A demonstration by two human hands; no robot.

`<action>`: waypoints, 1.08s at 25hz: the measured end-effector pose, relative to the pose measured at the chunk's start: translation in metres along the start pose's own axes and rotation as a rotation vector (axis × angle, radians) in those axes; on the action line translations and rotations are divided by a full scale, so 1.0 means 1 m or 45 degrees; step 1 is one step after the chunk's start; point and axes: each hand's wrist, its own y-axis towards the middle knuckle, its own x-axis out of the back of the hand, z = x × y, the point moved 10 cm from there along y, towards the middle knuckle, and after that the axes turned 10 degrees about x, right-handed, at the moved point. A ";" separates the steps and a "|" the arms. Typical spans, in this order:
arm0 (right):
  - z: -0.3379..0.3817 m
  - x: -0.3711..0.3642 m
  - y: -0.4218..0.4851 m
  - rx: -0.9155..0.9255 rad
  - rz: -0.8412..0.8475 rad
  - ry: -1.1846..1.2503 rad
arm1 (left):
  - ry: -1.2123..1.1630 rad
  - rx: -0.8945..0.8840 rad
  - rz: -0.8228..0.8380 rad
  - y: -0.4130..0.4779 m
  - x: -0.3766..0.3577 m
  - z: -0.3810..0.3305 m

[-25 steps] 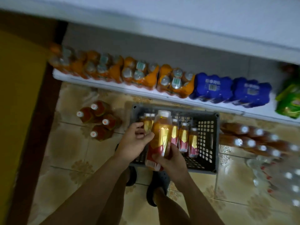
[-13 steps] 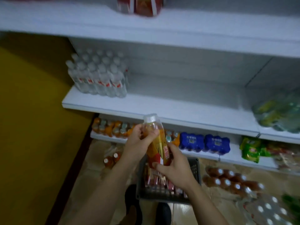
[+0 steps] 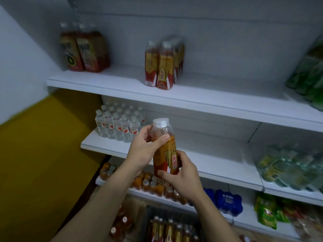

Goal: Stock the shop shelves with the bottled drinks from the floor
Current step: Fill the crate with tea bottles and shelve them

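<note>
Head: left hand (image 3: 142, 151), right hand (image 3: 182, 178) grip one bottle (image 3: 165, 154); crate (image 3: 147, 216) holds perhaps five.

I can't see base of held bottle (image 3: 164, 151): right hand (image 3: 183, 177) covers it. Crate (image 3: 146, 218) near me cut by bottom edge. Green packs (image 3: 307, 74) far right blurred, cropped by right edge. Labels on water bottles (image 3: 118, 124) too small to read.

Held bottle (image 3: 165, 154): white cap, clear neck, gold-and-red label with red lettering; shelves (image 3: 192, 96) white; pack (image 3: 163, 67) above the left hand (image 3: 141, 151) the same gold and red; water bottles (image 3: 118, 126) left of that hand clear, with red-and-white bands; wall (image 3: 43, 145) further left mustard yellow; wrapped packs (image 3: 227, 201) below the right hand (image 3: 181, 175) blue.
</note>
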 end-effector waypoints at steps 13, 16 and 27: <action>0.071 0.061 0.050 0.188 -0.229 0.030 | 0.211 -0.118 0.092 0.010 -0.030 -0.053; 0.082 0.075 0.077 0.178 -0.137 -0.026 | 0.273 -0.168 0.175 0.032 -0.035 -0.074; 0.104 0.107 0.214 0.116 -0.329 -0.203 | 0.329 -0.215 0.561 0.172 -0.043 -0.145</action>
